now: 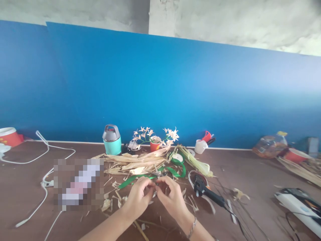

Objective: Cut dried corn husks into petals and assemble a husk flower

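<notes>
My left hand (140,196) and my right hand (172,194) meet low in the middle, above the brown table. Thumb and fingers of each are pinched together, fingertips almost touching. Whatever lies between them is too small and hidden to name. Just beyond are scissors (158,173), a green ribbon (178,173) and a pile of dry, pale husks (137,163). Small husk scraps (107,204) are scattered around my hands. To the right of my right hand, a black glue gun (212,194) rests over a round roll or dish.
Pale flowers (173,134) on green stems stand in a red cup (154,146) by the blue partition (160,83). A turquoise flask (112,144), a white pot (200,146) and green-white husks (198,164) are nearby. White cables (46,187) run left; a white-and-black device (301,206) lies right.
</notes>
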`<state>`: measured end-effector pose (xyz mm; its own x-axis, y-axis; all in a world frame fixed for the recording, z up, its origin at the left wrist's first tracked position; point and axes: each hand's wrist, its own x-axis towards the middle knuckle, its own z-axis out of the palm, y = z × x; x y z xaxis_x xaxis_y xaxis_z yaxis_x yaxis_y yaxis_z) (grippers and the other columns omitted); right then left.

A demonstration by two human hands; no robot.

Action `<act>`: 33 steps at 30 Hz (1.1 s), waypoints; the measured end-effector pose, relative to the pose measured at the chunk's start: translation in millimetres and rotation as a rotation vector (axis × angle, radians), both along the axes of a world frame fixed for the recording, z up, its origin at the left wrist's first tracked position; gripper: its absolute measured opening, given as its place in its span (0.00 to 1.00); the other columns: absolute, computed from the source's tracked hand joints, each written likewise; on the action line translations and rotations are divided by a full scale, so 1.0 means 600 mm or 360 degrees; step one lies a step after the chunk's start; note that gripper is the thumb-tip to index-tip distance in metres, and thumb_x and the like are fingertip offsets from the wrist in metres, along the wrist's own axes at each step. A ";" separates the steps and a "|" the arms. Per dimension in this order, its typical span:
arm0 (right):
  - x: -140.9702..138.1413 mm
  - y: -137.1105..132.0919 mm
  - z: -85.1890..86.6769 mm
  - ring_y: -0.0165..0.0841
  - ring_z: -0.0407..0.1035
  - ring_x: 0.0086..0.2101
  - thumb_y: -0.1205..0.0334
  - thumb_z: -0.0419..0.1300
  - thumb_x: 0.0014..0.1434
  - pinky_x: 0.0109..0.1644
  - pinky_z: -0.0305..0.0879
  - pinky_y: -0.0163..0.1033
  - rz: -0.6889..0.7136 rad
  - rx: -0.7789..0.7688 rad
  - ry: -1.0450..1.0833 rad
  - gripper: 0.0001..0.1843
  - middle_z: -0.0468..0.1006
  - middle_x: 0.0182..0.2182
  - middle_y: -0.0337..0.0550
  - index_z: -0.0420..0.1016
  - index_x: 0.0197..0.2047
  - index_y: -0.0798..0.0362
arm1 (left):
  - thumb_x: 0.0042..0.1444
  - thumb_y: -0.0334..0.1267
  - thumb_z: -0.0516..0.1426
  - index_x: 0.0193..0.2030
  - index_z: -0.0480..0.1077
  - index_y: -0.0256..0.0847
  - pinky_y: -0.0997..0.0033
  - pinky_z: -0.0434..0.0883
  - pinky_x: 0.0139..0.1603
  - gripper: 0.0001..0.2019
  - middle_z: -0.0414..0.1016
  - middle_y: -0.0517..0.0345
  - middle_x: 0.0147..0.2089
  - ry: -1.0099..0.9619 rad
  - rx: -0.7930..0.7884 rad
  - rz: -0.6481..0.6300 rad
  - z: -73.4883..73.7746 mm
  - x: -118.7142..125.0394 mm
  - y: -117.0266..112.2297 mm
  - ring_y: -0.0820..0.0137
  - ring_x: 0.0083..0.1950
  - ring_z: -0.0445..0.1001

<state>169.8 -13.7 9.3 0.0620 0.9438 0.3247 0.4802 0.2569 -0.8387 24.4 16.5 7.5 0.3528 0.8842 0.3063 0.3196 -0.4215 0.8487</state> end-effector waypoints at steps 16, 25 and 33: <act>0.004 0.010 0.000 0.26 0.61 0.19 0.57 0.63 0.46 0.23 0.59 0.31 0.0015 -0.0376 0.0880 0.11 0.70 0.19 0.36 0.68 0.24 0.55 | 0.49 0.45 0.57 0.24 0.67 0.36 0.77 0.57 0.23 0.12 0.66 0.64 0.20 -0.0457 -0.0787 -0.0118 -0.006 0.008 0.008 0.77 0.22 0.60; -0.015 -0.012 0.012 0.29 0.64 0.22 0.65 0.56 0.48 0.25 0.56 0.32 0.0313 -0.0445 -0.0136 0.07 0.73 0.18 0.37 0.73 0.21 0.54 | 0.51 0.42 0.55 0.25 0.73 0.37 0.74 0.63 0.28 0.12 0.74 0.59 0.25 -0.0280 -0.0439 0.0082 0.025 -0.019 0.032 0.71 0.26 0.68; -0.107 -0.050 0.016 0.43 0.73 0.33 0.70 0.56 0.42 0.31 0.62 0.38 0.0548 -0.0680 -0.1239 0.20 0.79 0.32 0.53 0.73 0.42 0.57 | 0.48 0.42 0.56 0.26 0.71 0.38 0.77 0.61 0.24 0.09 0.75 0.58 0.25 -0.0349 -0.0582 0.0307 0.067 -0.042 0.052 0.70 0.28 0.70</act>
